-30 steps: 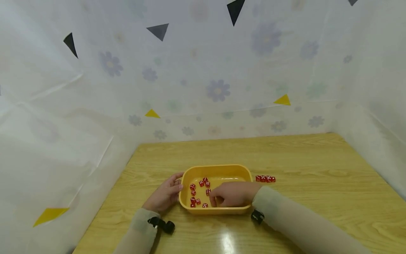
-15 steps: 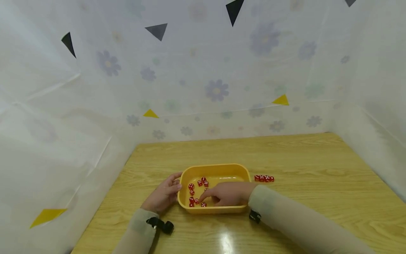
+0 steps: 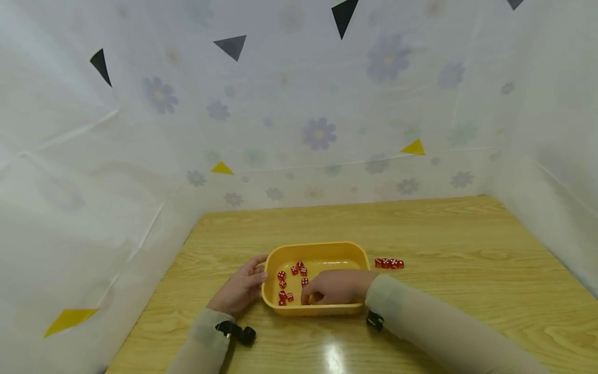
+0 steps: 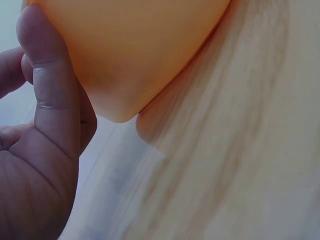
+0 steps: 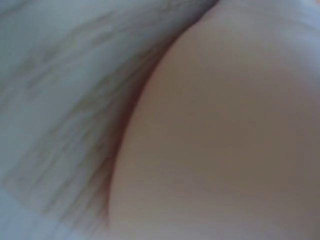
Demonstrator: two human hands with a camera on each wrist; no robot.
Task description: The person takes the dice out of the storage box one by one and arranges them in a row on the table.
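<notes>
The right hand [image 3: 334, 289] lies inside the yellow tub [image 3: 317, 252], fingers curled downward at the near wall. Half a second ago its forefinger stretched toward the dice at the near left corner; now the fingers have drawn back and bunched. One die that lay by the near rim no longer shows, either pinched in the fingertips or merely covered by them. The head view cannot settle which, and the right wrist view shows only a blurred tan surface against the wood. So whether this hand grips a die cannot be told.

The left hand [image 3: 243, 287] has stayed where it was, resting against the tub's left end. In the left wrist view, its thumb [image 4: 47, 75] lies straight along the outer wall, steadying rather than clutching.

About seven loose dice [image 3: 291, 280] remain scattered over the left half of the tub floor. Outside, just right of the tub on the table [image 3: 444, 291], a short row of dice [image 3: 389, 263] lies unchanged in a line.

Judging from this, another die is likely being lifted to join that row, with most of the sorting still ahead.
</notes>
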